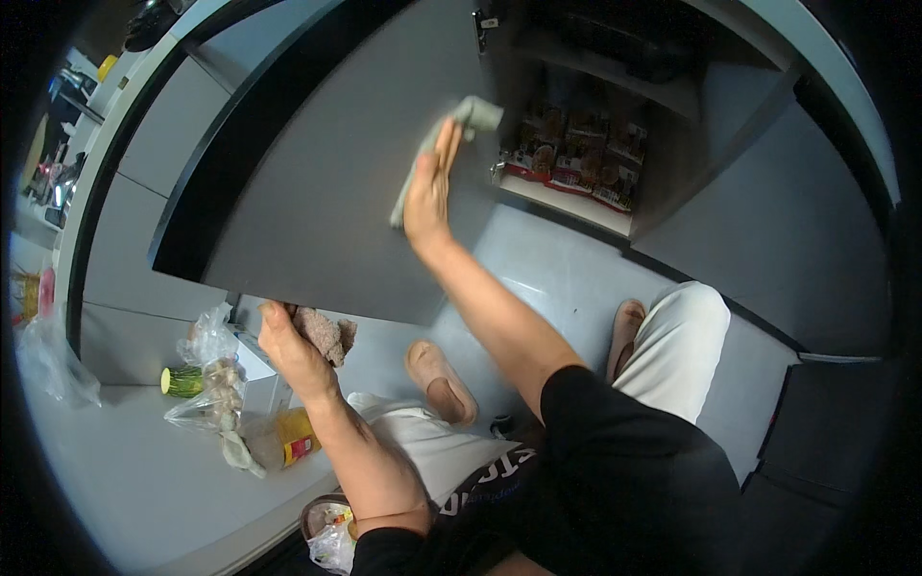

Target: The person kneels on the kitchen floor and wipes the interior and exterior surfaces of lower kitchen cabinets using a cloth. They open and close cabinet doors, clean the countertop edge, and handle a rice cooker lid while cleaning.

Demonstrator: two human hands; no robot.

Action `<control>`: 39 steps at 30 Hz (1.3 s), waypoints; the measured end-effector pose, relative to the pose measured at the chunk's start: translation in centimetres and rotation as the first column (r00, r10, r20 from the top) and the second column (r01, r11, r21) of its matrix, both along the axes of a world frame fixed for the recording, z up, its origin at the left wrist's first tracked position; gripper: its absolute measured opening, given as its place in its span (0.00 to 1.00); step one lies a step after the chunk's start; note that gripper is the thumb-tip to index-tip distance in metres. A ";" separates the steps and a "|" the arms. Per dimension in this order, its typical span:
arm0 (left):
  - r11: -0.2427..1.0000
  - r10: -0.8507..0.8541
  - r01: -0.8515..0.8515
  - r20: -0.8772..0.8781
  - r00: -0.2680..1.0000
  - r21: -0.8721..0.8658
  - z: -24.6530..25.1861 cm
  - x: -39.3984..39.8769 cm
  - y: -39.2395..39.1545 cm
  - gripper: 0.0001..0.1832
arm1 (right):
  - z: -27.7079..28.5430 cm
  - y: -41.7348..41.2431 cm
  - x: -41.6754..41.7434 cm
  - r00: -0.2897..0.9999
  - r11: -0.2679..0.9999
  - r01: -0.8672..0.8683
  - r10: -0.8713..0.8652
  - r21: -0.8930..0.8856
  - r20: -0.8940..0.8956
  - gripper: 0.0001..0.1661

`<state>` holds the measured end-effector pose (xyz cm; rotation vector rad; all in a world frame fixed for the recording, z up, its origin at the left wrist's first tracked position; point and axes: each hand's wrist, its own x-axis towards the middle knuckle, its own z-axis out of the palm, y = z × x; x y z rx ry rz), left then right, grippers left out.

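Observation:
The grey cabinet door [324, 194] stands swung open on its metal hinges. My right hand [431, 191], fingers stretched out, presses a pale folded cloth [479, 114] flat against the door's broad face. A fluffy brown cloth [328, 335] is bunched in my left hand [299, 356], which is at the door's lower edge with the thumb up against it. The fingers of that hand are mostly hidden. Inside the open cabinet [562, 198], several red-edged printed food packets [576, 155] lie on the pale bottom panel.
Left on the floor are a cut green squash [181, 382], knotted plastic bags [216, 392], a white box [256, 360] and a jug with yellow contents [295, 435]. A lined bin [333, 540] stands by my left elbow. Cluttered countertop [79, 173] runs along the far left.

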<state>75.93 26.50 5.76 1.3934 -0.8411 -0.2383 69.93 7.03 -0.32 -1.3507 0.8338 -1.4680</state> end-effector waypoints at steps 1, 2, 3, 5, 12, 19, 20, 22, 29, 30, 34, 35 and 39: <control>1.000 0.025 -0.025 -0.002 1.000 -0.012 0.2 -0.4 -0.4 0.26 | 1.2 -2.0 -0.2 0.999 0.998 0.040 -0.040 -0.049 0.013 0.43; 0.998 0.049 -0.050 -0.008 0.999 -0.028 0.4 -0.8 -0.8 0.25 | 1.3 -3.9 -0.3 0.996 0.995 0.089 -0.088 -0.042 0.013 0.42; 0.996 0.084 -0.085 -0.015 0.996 -0.042 0.4 -0.9 -1.0 0.25 | 1.2 -5.6 -0.3 0.992 0.991 0.127 -0.126 -0.033 0.013 0.42; 0.997 0.070 -0.070 -0.028 0.997 -0.012 -0.2 -0.1 -0.3 0.24 | 0.1 -8.6 -0.7 0.984 0.984 0.176 -0.176 0.009 -0.007 0.41; 0.987 0.143 -0.143 -0.012 0.990 -0.072 -0.3 -1.2 -1.3 0.26 | -11.6 -12.1 -1.8 0.979 0.933 0.206 -0.194 0.295 -0.068 0.37; 0.972 0.218 -0.219 -0.016 0.976 -0.086 -0.6 -1.4 -1.1 0.24 | -14.7 1.9 0.3 0.994 0.885 -0.010 0.059 0.465 -0.092 0.42; 0.981 0.180 -0.184 -0.063 0.982 -0.063 -1.0 -0.8 -0.3 0.22 | -13.5 2.4 0.0 0.994 0.911 -0.042 0.081 0.409 -0.080 0.42; 0.980 0.191 -0.194 -0.060 0.980 -0.046 -1.2 -0.8 0.3 0.22 | -12.1 2.0 -0.1 0.998 0.935 -0.021 0.043 0.354 -0.055 0.41; 0.965 0.260 -0.258 0.049 0.964 -0.058 -1.4 -1.4 -0.6 0.23 | -26.2 -14.0 0.2 0.928 0.687 0.152 -0.347 0.711 0.137 0.40; 0.973 0.225 -0.220 0.060 0.973 -0.071 -1.2 -1.4 -0.8 0.23 | -29.8 -16.2 -0.2 0.913 0.669 0.104 -0.358 0.736 0.196 0.44; 0.946 0.325 -0.323 0.142 0.935 -0.043 -1.6 -1.0 0.0 0.24 | -35.3 -15.4 0.9 0.895 0.548 -0.113 -0.305 0.829 0.324 0.49; 0.937 0.348 -0.346 0.165 0.923 -0.046 -1.5 -1.0 0.0 0.25 | -35.9 -14.6 1.0 0.895 0.535 -0.135 -0.296 0.834 0.335 0.49; 0.946 0.324 -0.322 0.169 0.931 -0.041 -2.1 -0.8 0.6 0.24 | -36.4 -4.7 2.7 0.884 0.373 -0.283 -0.256 0.883 0.392 0.50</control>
